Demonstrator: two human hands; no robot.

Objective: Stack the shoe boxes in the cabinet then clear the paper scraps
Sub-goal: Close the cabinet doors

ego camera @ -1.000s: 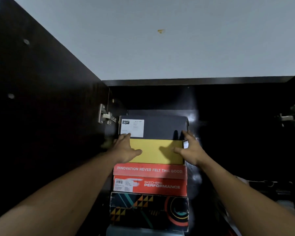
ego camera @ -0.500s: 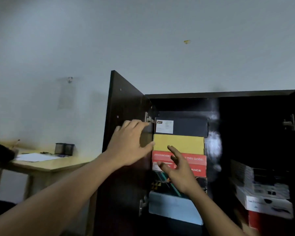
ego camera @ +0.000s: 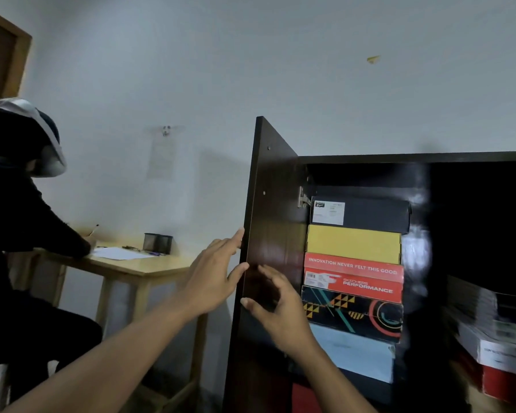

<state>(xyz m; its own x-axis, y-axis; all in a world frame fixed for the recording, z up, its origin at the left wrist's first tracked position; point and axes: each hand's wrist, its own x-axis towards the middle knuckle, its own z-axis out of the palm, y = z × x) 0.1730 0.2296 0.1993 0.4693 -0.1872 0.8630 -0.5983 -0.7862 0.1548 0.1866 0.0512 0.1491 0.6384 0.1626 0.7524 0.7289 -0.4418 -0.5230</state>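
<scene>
The cabinet (ego camera: 399, 158) stands open, its left door (ego camera: 270, 228) swung out. Inside at the left, shoe boxes (ego camera: 353, 275) sit stacked. The left hand (ego camera: 212, 281), outstretched, touches the door's edge; the right hand (ego camera: 280, 312) hovers empty, loosely curled. A hasty swing could pinch a hand or jolt the stack.

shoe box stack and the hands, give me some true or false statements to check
1. The yellow box sits directly under the dark labelled box. True.
2. The red box is lowest in the stack. False: the red box has a patterned black box and a pale blue box below it.
3. The left hand touches the edge of the cabinet door with straight fingers. True.
4. The right hand grips the yellow box. False: the right hand holds nothing, in front of the door.
</scene>
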